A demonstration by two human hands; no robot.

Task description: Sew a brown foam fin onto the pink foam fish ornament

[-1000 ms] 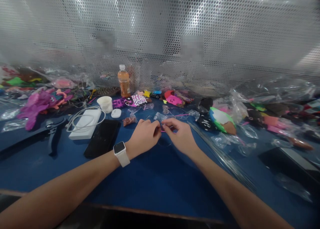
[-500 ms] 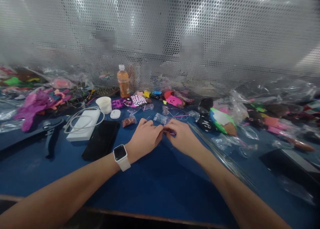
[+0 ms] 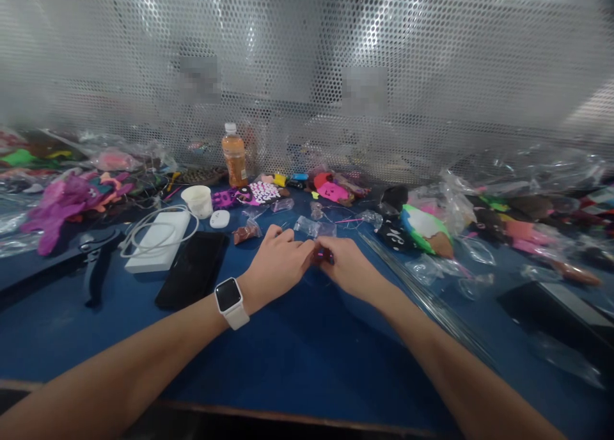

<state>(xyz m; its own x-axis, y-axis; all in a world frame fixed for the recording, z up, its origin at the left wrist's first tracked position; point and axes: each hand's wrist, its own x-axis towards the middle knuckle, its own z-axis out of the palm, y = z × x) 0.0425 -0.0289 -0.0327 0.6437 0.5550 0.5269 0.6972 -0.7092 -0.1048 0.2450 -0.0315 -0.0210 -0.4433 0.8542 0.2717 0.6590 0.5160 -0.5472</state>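
My left hand (image 3: 278, 258), with a watch (image 3: 229, 295) on its wrist, is closed in a pinch above the blue table. Its fingertips meet those of my right hand (image 3: 348, 264), which is pinched too. Between them shows a small dark piece (image 3: 326, 256) with a touch of pink, mostly covered by fingers and too small to name. Just beyond the hands lie clear plastic scraps (image 3: 307, 226) and a thin pink strip (image 3: 349, 220). A small brown wrapped piece (image 3: 245, 233) sits to the left.
A phone (image 3: 194, 270), a white box with a cable (image 3: 160, 242), pliers-like cutters (image 3: 96, 261), a paper cup (image 3: 197, 201) and a bottle (image 3: 235, 158) stand left. Thin wires (image 3: 432, 299) run along the right, near a colourful flat piece (image 3: 426, 229). Behind rises a perforated metal panel (image 3: 288, 62).
The fingers of both hands have shifted slightly at their meeting point, and the pink strip seen between them before is now mostly hidden. The view has moved a little; surrounding objects stay put.
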